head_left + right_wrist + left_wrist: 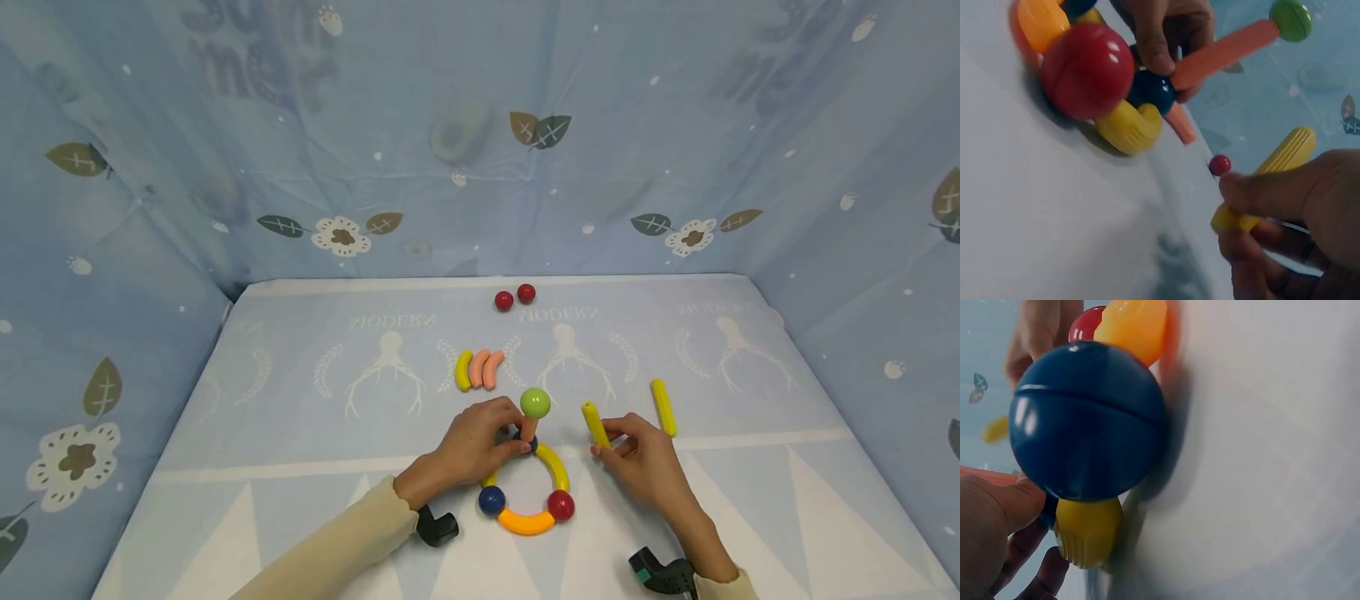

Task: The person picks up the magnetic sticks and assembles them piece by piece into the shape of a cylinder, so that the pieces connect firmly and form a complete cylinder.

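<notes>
L hand (480, 439) pinching blue ball (1152, 94) of toy ring (527, 523), R hand (642, 460) pinching yel. stick (596, 424), ring btwn hands

In the head view, your left hand (474, 442) covers most of the left yellow curve (1088, 534) of the ring (556, 467) and part of the upper blue ball (1152, 94); in the right wrist view, your right hand (645, 467), cut off by the edge, hides the middle of the yellow stick (595, 422); in the left wrist view, the nearer blue ball (1088, 437) blocks part of the ring, and a yellow shape (995, 430) is too blurred to tell
</notes>
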### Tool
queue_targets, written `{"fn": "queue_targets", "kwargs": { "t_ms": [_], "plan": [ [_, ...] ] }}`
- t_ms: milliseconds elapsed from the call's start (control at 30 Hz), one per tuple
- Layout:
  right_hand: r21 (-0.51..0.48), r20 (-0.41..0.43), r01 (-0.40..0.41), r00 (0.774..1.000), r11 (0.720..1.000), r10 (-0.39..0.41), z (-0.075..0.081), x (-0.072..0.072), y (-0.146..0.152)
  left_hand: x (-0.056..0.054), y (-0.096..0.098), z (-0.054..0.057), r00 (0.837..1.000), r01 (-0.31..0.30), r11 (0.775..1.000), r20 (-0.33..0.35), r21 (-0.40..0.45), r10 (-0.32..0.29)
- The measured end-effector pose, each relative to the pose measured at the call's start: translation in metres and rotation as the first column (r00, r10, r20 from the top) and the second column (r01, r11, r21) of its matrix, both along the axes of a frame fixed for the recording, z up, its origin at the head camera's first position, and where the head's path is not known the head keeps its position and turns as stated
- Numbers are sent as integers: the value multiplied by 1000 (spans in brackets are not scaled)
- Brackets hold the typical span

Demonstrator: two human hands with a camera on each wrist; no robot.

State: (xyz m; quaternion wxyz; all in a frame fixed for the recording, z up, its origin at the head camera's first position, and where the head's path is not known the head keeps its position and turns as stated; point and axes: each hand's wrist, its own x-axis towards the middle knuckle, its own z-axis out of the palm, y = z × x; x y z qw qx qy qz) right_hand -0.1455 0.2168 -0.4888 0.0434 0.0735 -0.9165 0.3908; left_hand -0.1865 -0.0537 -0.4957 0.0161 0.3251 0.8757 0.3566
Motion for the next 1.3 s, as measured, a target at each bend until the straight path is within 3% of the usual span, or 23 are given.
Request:
{"fn": "queue_targets", "kwargs": {
  "t_ms": [133, 367, 567, 700, 767, 867, 1000, 1133, 1233, 1300],
  "plan": [
    [-131, -115, -159, 983, 979, 144, 0, 17, -9, 1, -1, -1, 1000, -1, 1000, -10, 12, 1],
    [-228, -261, -380, 911, 897, 320, -2, 36, -24, 2, -2, -2, 1000, 2, 1000, -12, 24, -1],
    [-254, -249, -448, 887, 857, 390, 12, 43, -32, 0, -1, 0, 1000, -6, 1000, 5, 1, 6],
    [-256, -237, -448, 888, 857, 394, 4, 44, -31, 0, -2, -1, 1000, -5, 1000, -5, 4, 5],
    [-253, -216, -445, 891, 859, 399, -5, 41, -28, 0, -2, -1, 1000, -5, 1000, -4, 8, 5],
    [-233, -206, -474, 878, 849, 433, -6, 38, -25, -1, -2, 0, 1000, -6, 1000, -1, 11, 6],
    [-201, -170, -512, 858, 835, 485, 0, 29, -16, -1, -2, 0, 1000, -7, 1000, 3, 19, 7],
    [-220, -114, -514, 857, 829, 502, 12, 9, 1, 0, -1, 0, 1000, -1, 1000, -1, 19, 1],
    [-202, -147, -479, 877, 854, 457, 20, -16, 4, 1, -1, 0, 1000, -6, 1000, -5, 6, 6],
    [-157, -176, -424, 901, 892, 398, 23, -38, 0, 1, 0, -1, 1000, -14, 1000, -10, -5, 14]
  ]
}}
